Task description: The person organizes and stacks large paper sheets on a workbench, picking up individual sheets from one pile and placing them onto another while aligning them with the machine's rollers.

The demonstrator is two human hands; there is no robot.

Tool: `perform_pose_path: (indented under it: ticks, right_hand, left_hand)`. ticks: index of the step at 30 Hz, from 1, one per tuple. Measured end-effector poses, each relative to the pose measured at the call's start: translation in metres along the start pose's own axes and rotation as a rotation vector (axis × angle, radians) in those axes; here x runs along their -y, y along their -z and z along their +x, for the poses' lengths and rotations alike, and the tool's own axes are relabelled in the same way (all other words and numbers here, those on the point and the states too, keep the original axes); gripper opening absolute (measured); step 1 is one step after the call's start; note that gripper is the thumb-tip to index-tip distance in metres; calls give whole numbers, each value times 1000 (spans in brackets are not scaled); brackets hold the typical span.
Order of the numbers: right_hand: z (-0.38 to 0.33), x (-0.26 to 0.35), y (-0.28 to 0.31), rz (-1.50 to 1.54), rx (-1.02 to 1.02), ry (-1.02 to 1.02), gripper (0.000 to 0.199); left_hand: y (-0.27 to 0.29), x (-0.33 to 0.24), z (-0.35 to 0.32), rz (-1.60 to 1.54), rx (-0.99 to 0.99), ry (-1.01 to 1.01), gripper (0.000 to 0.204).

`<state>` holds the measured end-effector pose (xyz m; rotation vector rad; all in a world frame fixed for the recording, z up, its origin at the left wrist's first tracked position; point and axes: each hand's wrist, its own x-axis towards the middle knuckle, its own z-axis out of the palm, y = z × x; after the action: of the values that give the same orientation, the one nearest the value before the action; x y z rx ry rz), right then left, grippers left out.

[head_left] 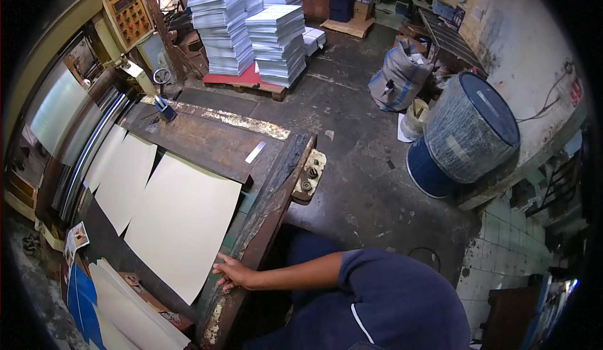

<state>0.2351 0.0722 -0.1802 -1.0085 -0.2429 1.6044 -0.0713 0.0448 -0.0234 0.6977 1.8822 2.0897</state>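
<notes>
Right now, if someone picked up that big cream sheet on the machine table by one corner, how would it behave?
The cream sheet looks thin and wide, so it would probably flop and sag. It seems light for its size. Lying flat on the worn table, it would likely slide easily under the hand resting at the table's edge.

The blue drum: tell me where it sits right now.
In the head view the blue drum stands on the floor at the right, against the wall, just right of a tied sack and a small white bucket.
</notes>
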Motion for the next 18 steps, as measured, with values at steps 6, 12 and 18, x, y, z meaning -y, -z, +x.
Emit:
perform_pose_path:
  ticks: [6, 12, 18]
  right_hand:
    - [3, 20, -11, -70, 353, -94, 51]
    - [-33, 69, -24, -292, 536, 34, 53]
    - [-58, 45, 9, -312, 343, -151, 33]
  left_hand:
    - [-9, 10, -35, 158, 548, -347, 50]
    - [0, -18, -55, 215, 1034, -612, 45]
    - [12, -12, -30, 406, 948, -682, 55]
